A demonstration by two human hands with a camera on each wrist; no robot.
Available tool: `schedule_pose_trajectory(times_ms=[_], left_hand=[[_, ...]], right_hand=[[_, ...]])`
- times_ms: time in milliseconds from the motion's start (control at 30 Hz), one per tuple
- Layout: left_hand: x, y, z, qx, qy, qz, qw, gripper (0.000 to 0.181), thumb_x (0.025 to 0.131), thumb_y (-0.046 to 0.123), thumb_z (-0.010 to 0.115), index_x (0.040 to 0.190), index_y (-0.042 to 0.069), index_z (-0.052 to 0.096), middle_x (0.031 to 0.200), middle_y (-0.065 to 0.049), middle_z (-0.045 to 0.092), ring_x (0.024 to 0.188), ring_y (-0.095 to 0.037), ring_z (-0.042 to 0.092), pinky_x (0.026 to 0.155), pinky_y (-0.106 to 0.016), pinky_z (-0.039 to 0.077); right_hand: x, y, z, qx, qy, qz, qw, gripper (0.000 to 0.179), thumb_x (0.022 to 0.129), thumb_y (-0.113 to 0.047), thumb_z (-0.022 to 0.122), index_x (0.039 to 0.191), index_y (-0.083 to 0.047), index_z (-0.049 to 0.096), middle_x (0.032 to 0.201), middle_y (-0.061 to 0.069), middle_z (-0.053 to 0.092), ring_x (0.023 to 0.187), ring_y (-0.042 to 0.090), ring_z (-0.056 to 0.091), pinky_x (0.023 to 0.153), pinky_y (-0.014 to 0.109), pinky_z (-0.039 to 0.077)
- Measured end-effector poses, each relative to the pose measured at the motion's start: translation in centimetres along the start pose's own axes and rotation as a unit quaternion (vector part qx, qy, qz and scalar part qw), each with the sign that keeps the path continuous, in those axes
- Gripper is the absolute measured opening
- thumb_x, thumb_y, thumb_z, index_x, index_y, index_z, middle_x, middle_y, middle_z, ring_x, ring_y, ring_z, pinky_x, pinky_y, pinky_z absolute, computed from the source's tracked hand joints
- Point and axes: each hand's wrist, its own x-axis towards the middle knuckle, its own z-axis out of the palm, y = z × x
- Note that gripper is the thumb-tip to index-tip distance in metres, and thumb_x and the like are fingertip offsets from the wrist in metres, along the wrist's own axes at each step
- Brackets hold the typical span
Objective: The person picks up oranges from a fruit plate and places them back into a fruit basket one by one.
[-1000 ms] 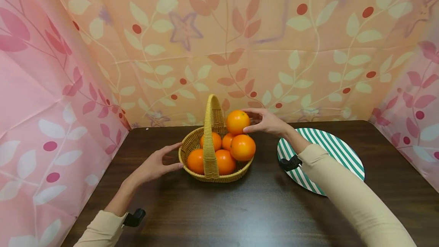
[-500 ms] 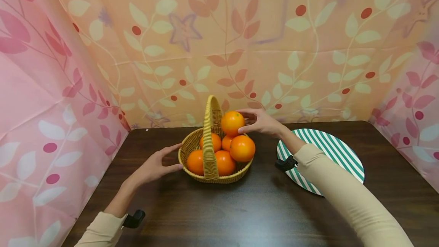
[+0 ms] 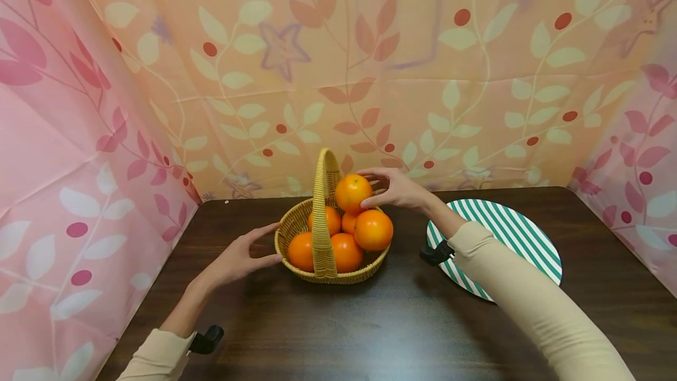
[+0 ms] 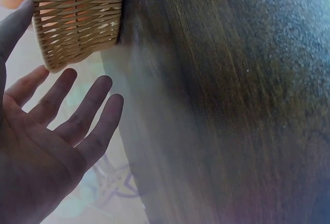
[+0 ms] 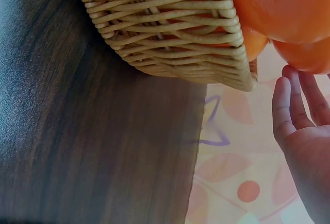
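A yellow wicker basket [image 3: 344,278] with a tall arched handle [image 3: 319,210] stands on the table, holding several oranges. My right hand [image 3: 399,190] holds one orange [image 3: 353,193] between thumb and fingers, over the back right part of the basket. Another orange [image 3: 373,230] sits high against the right rim, just below it. In the right wrist view, fingertips of the right hand [image 5: 304,116] meet the held orange [image 5: 307,56] beyond the rim. My left hand [image 3: 238,256] has its thumb and fingers spread at the left rim. The left wrist view shows those fingers relaxed beside the basket wall [image 4: 77,23].
Right of the basket, under the right forearm, lies a round green-and-white striped mat [image 3: 508,234]. A dark wooden table [image 3: 338,328] bears everything. Pink and peach leaf-patterned cloth [image 3: 338,75] hangs behind the table and along both sides.
The right hand has carried its orange leftward and slightly down, further over the basket. The left hand stays at the left rim.
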Motion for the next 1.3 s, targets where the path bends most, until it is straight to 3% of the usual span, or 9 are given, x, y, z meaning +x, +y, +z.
schedule_pose_trajectory(times_ms=[267,433,633,967,1167,1233,1300], left_hand=[[-0.1,0.2,0.1,-0.010,0.001,0.002,1.0000,0.075,0.092,0.028,0.078,0.155,0.006,0.043,0.155,-0.018,0.042,0.121,-0.049,0.055,0.094,-0.058,0.051],[-0.2,0.2,0.2,-0.012,0.003,0.007,0.9999,0.074,0.093,0.027,0.078,0.154,0.005,0.043,0.154,-0.019,0.043,0.120,-0.049,0.056,0.096,-0.061,0.048],[-0.3,0.1,0.3,-0.015,0.006,0.014,0.9998,0.074,0.092,0.027,0.079,0.154,0.004,0.043,0.154,-0.019,0.044,0.120,-0.049,0.056,0.096,-0.061,0.048],[0.2,-0.1,0.4,-0.011,0.005,0.021,0.9997,0.075,0.092,0.030,0.078,0.155,0.007,0.043,0.154,-0.016,0.043,0.121,-0.049,0.055,0.098,-0.062,0.046],[0.0,-0.1,0.7,-0.001,0.004,0.002,1.0000,0.076,0.093,0.033,0.077,0.156,0.011,0.042,0.155,-0.014,0.042,0.120,-0.048,0.056,0.098,-0.060,0.048],[-0.2,0.1,0.7,-0.004,0.004,-0.003,1.0000,0.075,0.095,0.034,0.075,0.157,0.011,0.040,0.155,-0.015,0.042,0.120,-0.046,0.057,0.097,-0.059,0.048],[-0.4,0.2,0.7,-0.002,0.012,-0.002,0.9999,0.071,0.098,0.033,0.070,0.157,0.010,0.038,0.152,-0.018,0.045,0.118,-0.043,0.059,0.096,-0.057,0.050]], right_hand=[[0.5,-0.3,0.2,-0.011,-0.006,-0.007,0.9999,0.064,0.085,-0.006,0.084,0.143,-0.006,0.057,0.132,0.014,0.061,0.113,0.033,0.062,0.101,0.049,0.049],[0.0,-0.3,-0.2,-0.008,0.001,-0.012,0.9999,0.059,0.085,-0.002,0.082,0.139,-0.001,0.058,0.133,0.021,0.060,0.115,0.041,0.060,0.100,0.048,0.050],[-1.9,-0.3,-1.5,0.008,0.034,-0.009,0.9993,0.053,0.086,-0.001,0.080,0.135,0.001,0.060,0.129,0.019,0.061,0.117,0.051,0.056,0.096,0.040,0.053],[-5.5,0.3,-4.2,-0.012,0.074,-0.014,0.9971,0.046,0.088,-0.001,0.079,0.131,0.003,0.063,0.127,0.019,0.064,0.111,0.037,0.065,0.092,0.035,0.055],[-8.5,0.6,-5.0,-0.082,0.096,-0.004,0.9920,0.040,0.091,-0.009,0.078,0.128,0.000,0.065,0.122,0.014,0.066,0.106,0.029,0.066,0.089,0.031,0.056],[-9.7,0.8,-5.0,-0.130,0.112,-0.005,0.9851,0.035,0.092,-0.011,0.078,0.125,-0.002,0.068,0.117,0.010,0.069,0.102,0.025,0.067,0.087,0.030,0.056],[-11.2,0.9,-4.8,-0.193,0.131,-0.016,0.9723,0.031,0.093,-0.013,0.077,0.122,-0.005,0.069,0.113,0.006,0.070,0.099,0.022,0.067,0.085,0.032,0.056]])
